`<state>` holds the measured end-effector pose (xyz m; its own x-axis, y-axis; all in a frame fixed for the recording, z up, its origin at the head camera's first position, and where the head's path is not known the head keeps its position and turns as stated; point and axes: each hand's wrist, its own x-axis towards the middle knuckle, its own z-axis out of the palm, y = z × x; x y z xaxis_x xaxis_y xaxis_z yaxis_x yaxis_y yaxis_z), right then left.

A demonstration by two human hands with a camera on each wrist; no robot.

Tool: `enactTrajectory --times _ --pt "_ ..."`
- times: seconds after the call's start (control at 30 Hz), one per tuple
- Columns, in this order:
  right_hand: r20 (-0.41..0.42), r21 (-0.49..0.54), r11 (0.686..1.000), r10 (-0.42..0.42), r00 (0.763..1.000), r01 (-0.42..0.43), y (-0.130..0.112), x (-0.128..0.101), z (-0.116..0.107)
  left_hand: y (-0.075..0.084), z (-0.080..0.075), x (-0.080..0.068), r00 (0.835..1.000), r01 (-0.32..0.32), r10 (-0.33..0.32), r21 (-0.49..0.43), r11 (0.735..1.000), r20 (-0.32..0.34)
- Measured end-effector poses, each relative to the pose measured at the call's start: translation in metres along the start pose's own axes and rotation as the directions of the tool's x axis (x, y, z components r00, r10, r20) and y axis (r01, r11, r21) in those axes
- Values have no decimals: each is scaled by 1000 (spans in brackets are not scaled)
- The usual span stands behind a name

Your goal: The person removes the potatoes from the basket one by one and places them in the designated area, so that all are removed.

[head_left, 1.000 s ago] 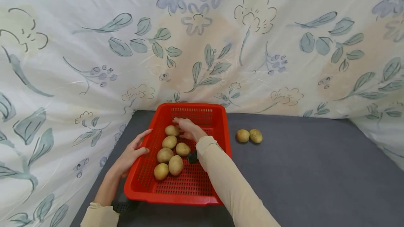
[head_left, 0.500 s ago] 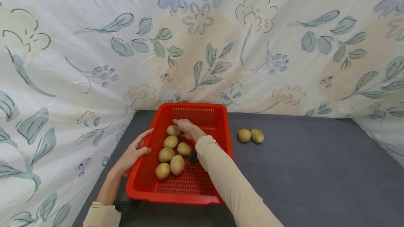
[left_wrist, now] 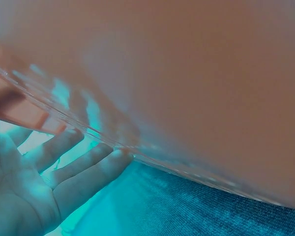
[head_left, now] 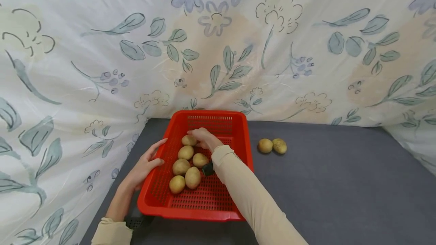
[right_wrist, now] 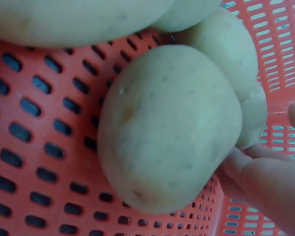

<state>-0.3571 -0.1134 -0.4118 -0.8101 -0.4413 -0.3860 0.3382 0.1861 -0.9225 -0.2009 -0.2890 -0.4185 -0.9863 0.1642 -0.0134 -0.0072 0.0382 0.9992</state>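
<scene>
The perforated red plastic basket (head_left: pixel 204 199) holds six smooth oval potatoes (head_left: pixel 186 166). The left hand (head_left: pixel 144 166), fingers straight, presses its left wall. The right hand (head_left: pixel 203 138) rests inside on the rearmost potato (head_left: pixel 188 140) (grasp indeterminate). Two more potatoes (head_left: pixel 272 146) lie right of the basket on grey cloth (head_left: pixel 340 184).

L wrist view: red perforated plastic basket (left_wrist: pixel 196 73) fills most of the frame as an out-of-focus blur, left hand (left_wrist: pixel 34 191) cut off at left/bottom edge. R wrist view: right hand (right_wrist: pixel 270 184) only partly in frame; yellow-brown potatoes (right_wrist: pixel 169 128) cropped at top. Head view: right-hand fingertips hidden, grip on the farthest potato (head_left: pixel 188 140) unclear.
</scene>
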Motion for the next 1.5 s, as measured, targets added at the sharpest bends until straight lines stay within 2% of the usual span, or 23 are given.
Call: enactTrajectory --times 0.33,0.53,0.73,0.87,0.97,1.07,1.1,1.3,1.33,1.5 --pt "-35 53 998 17 999 -15 0 0 0 -1 0 -1 1000 -12 12 -10 1000 6" --pt "-24 -40 999 -1 1000 0 3 -4 -3 0 1 0 1000 -13 13 -10 1000 10" --pt "-16 -141 988 -73 997 70 6 -7 -2 1 1 0 1000 -14 14 -12 1000 16" --pt "-37 -187 975 -124 992 115 6 -10 1 0 0 1 1000 -14 14 -11 1000 15" --pt "-55 -207 971 -131 990 117 5 -13 3 0 0 0 1000 -11 11 -7 1000 12" --pt "-60 -194 976 -117 991 104 4 -13 4 0 0 0 1000 -9 9 0 1000 6" --pt "-65 -193 976 -118 991 104 10 0 2 0 0 0 1000 -9 9 2 1000 2" --pt "-105 -119 989 -103 989 90 8 2 1 -1 -1 0 1000 -8 8 -3 1000 -6" --pt "-107 -105 990 -101 989 90 1 -10 2 -2 -2 -1 1000 -7 7 -5 1000 -6" --pt "-117 -77 991 -117 986 108 0 -11 -4 -1 -2 0 1000 -2 2 -17 1000 -3"
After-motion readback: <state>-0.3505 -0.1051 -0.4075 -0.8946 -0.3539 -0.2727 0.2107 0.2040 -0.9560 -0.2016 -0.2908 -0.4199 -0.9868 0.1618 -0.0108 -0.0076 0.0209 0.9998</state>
